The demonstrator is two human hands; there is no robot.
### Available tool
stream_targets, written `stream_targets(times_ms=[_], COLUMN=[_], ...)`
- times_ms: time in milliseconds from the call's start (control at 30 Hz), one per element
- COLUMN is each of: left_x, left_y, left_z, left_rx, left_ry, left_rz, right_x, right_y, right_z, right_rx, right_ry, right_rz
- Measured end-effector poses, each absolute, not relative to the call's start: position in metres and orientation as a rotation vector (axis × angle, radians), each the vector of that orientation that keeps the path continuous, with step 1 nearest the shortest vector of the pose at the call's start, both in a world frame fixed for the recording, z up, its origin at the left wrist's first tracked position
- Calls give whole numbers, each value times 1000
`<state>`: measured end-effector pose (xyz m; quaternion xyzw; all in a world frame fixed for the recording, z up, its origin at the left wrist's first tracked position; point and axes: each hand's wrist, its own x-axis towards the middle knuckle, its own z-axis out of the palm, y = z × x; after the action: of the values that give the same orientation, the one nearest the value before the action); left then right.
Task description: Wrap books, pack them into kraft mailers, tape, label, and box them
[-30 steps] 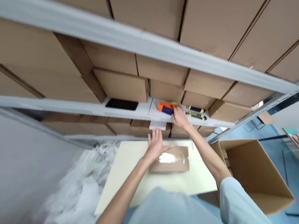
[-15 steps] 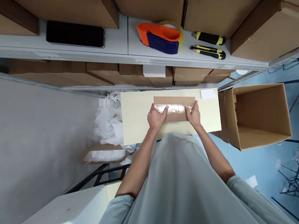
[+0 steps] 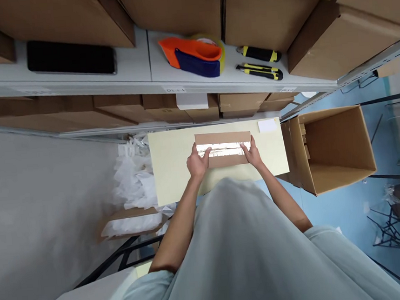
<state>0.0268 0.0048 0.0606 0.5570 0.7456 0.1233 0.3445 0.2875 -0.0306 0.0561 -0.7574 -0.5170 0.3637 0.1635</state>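
Observation:
A flat brown cardboard box [image 3: 225, 161] with a shiny strip of clear tape along its middle is held over the pale yellow table [image 3: 174, 171]. My left hand [image 3: 198, 161] grips its left end, thumb on the taped face. At the right end my right hand [image 3: 251, 154] holds it the same way, thumb over the tape. The fingers behind the box are hidden. Whether the box touches the tabletop I cannot tell. A small white paper [image 3: 267, 125] lies on the table past my right hand.
An open large carton [image 3: 340, 147] stands right of the table, small boxes inside. On the shelf [image 3: 134, 78] ahead are a phone [image 3: 71, 57], an orange-and-blue tape dispenser [image 3: 195, 57] and two utility knives [image 3: 260, 63]. White plastic bags [image 3: 134, 174] hang at the left.
The view has shifted and turned slightly. The box faces up more squarely and its tape reflects brighter light. Both hands keep their hold on its ends.

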Motion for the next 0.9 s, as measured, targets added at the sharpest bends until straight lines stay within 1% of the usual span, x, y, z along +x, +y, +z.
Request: stream_targets(times_ms=[67, 133, 267, 333, 467, 600, 733, 900], left_x=[19, 10, 0, -1, -10, -35, -56, -68], left_y=[7, 8, 3, 1, 0, -4, -28, -75], left_z=[61, 62, 65, 68, 82, 95, 78, 30], left_rx=[1462, 1465, 1534, 1523, 1458, 1454, 1294, 929], left_ry=[1875, 1811, 1787, 1821, 1846, 1825, 1833, 1850], left_rz=[313, 333, 523, 609, 684, 868, 968, 838], right_x=[288, 287, 279, 273, 260, 252, 243, 227], right_y=[-31, -34, -48, -53, -52, -49, -69, -111], right_z=[59, 64, 74, 80, 97, 107, 89, 40], right_rx=[-2170, -2205, -2304, -2303, -2265, -2181, -2105, -2134], right_ry=[-1434, -1433, -1445, -1462, -1521, -1593, -1605, -1493], right_rz=[1061, 1015, 645, 562, 534, 518, 637, 887])
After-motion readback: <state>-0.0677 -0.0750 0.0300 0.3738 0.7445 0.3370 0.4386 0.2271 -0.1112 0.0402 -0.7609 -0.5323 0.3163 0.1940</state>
